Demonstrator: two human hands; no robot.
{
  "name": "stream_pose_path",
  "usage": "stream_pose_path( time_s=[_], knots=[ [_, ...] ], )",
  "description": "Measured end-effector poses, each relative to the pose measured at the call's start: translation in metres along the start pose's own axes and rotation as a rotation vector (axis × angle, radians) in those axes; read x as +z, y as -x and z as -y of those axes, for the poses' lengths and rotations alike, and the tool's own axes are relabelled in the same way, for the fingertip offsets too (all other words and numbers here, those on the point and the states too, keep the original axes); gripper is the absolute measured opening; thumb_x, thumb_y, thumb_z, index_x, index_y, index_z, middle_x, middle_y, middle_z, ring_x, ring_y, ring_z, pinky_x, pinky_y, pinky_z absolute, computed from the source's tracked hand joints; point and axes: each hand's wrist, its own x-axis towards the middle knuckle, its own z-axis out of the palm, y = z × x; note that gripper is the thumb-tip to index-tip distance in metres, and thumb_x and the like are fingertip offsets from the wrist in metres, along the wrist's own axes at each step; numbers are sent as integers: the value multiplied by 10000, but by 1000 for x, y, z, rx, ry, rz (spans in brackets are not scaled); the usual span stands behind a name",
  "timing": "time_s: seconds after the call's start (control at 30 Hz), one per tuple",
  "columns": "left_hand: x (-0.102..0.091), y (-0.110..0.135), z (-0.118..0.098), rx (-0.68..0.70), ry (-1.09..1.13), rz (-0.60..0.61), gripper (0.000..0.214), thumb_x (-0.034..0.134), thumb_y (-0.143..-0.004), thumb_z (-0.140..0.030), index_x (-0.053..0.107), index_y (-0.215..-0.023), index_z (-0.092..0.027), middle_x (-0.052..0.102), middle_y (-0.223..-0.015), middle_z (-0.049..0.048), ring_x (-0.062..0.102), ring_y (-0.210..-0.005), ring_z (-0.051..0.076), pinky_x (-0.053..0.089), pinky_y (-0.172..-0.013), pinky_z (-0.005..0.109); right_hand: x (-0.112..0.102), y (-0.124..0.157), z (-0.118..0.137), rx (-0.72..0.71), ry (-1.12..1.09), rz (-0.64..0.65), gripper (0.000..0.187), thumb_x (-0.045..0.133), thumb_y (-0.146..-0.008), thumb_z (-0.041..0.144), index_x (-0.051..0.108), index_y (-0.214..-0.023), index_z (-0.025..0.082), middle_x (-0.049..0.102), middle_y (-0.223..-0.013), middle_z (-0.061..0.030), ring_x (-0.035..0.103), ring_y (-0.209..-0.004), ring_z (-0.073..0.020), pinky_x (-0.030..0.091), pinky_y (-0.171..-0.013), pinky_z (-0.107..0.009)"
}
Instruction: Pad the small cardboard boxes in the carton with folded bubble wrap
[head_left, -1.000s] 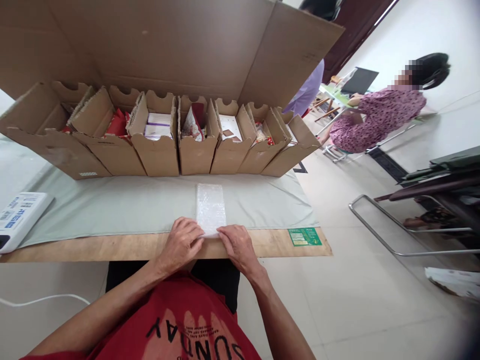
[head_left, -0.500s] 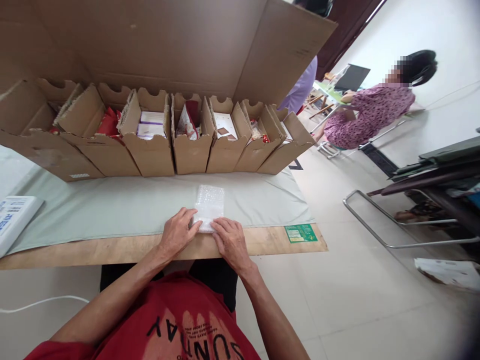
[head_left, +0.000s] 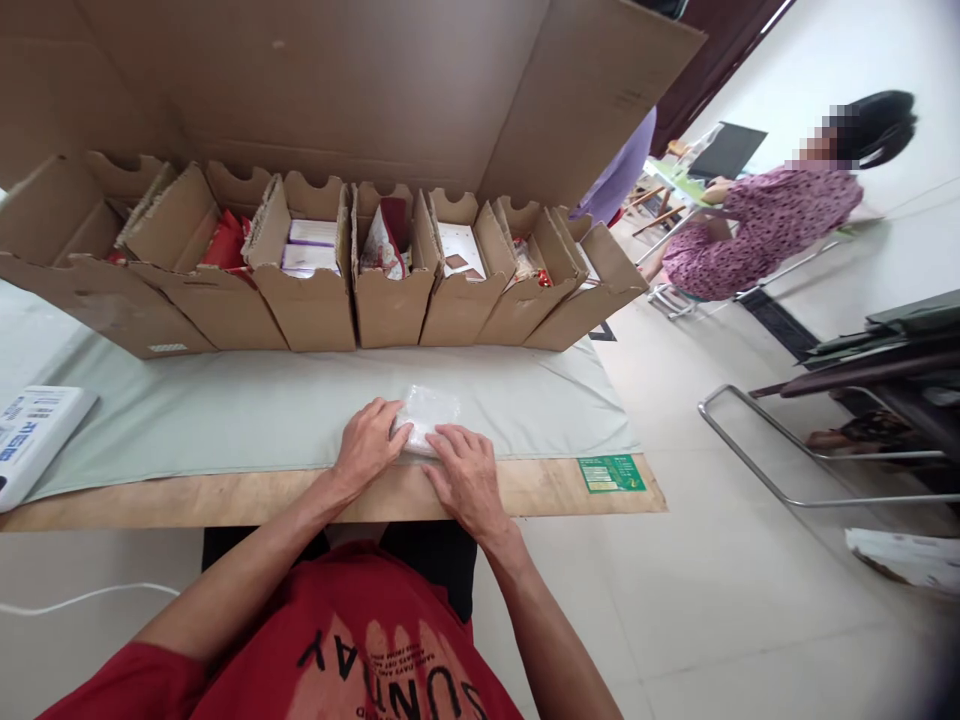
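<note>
A piece of white bubble wrap (head_left: 430, 408) lies rolled up short on the pale green cloth (head_left: 225, 410) near the table's front edge. My left hand (head_left: 367, 445) presses its left end with curled fingers. My right hand (head_left: 463, 470) lies over its near right side, fingers bent on the roll. Only the far part of the wrap shows beyond my fingers.
A row of open cardboard bins (head_left: 315, 270) with red packets, white boxes and cards stands behind, under a tall cardboard flap. A white device (head_left: 34, 435) sits at the left. A green sticker (head_left: 609, 472) marks the wooden edge. A seated person (head_left: 757, 225) is at the far right.
The flat strip of bubble wrap has been rolled away from me into a short bundle. Both hands moved forward over the cloth with it.
</note>
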Motion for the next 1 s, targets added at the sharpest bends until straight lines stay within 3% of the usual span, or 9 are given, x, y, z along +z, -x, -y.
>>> stream_pose_path(
  time_s=[0.2,0.3,0.4,0.5,0.57,0.7,0.83,0.9,1.0],
  knots=[
    [-2,27,0,-206,335,32,587,587,-906,-438,482,-1413,-161,660,-1137,121,688,-920,200,576,-790,333,5,-4,-4,247,-304,-82,271,559,-967,246,687,-1205,220,747,-1157,-100,662,-1046,-274,467,-930,-422],
    [-3,35,-6,-395,753,132,861,679,-813,-461,324,-1528,-140,660,-1178,133,672,-1044,233,547,-923,374,1,3,4,349,-640,28,278,549,-968,334,694,-1179,224,761,-1073,-66,687,-941,-241,514,-864,-368],
    [-7,33,-20,-455,882,179,916,686,-784,-418,288,-1553,-121,670,-1086,93,651,-990,221,531,-908,352,-9,10,7,379,-823,123,312,570,-951,402,688,-1174,218,743,-1114,-66,685,-1004,-239,533,-872,-349],
    [-13,31,-38,-335,777,261,875,656,-794,-306,287,-1571,-148,643,-1017,47,631,-898,186,525,-837,313,-28,8,2,361,-785,52,564,697,-859,489,608,-1344,216,607,-1416,-120,569,-1289,-298,478,-1031,-406],
    [-16,31,-49,-226,673,320,842,616,-807,-244,289,-1580,-175,638,-1037,43,624,-887,173,521,-824,298,-43,3,-3,294,-800,123,731,749,-813,499,520,-1449,221,571,-1459,-129,576,-1279,-293,483,-1027,-405],
    [-24,23,-59,-64,480,377,751,583,-854,-246,344,-1564,-197,673,-1110,73,635,-929,195,535,-733,281,-70,-12,-9,172,-664,268,291,668,-870,311,686,-1148,227,741,-1028,-41,666,-938,-211,512,-867,-327],
    [-42,-18,-69,244,244,148,612,637,-891,-339,483,-1467,-200,649,-1309,134,611,-1183,273,548,-958,411,-101,-33,-25,173,-430,110,73,594,-861,215,660,-891,224,689,-809,-1,602,-726,-169,482,-708,-285],
    [-51,-53,-82,399,131,-9,515,610,-919,-304,533,-1419,-201,607,-1405,145,595,-1253,274,494,-1072,443,-124,-50,-35,187,-398,-27,89,614,-865,250,642,-946,225,675,-829,-2,572,-670,-151,473,-640,-267],
    [-58,-111,-106,430,-59,-89,490,542,-944,-200,519,-1433,-184,502,-1540,149,662,-1168,240,549,-988,376,-160,-89,-48,142,-417,-277,318,666,-846,286,600,-1150,223,678,-1062,-46,624,-792,-160,503,-664,-261]
  ],
)
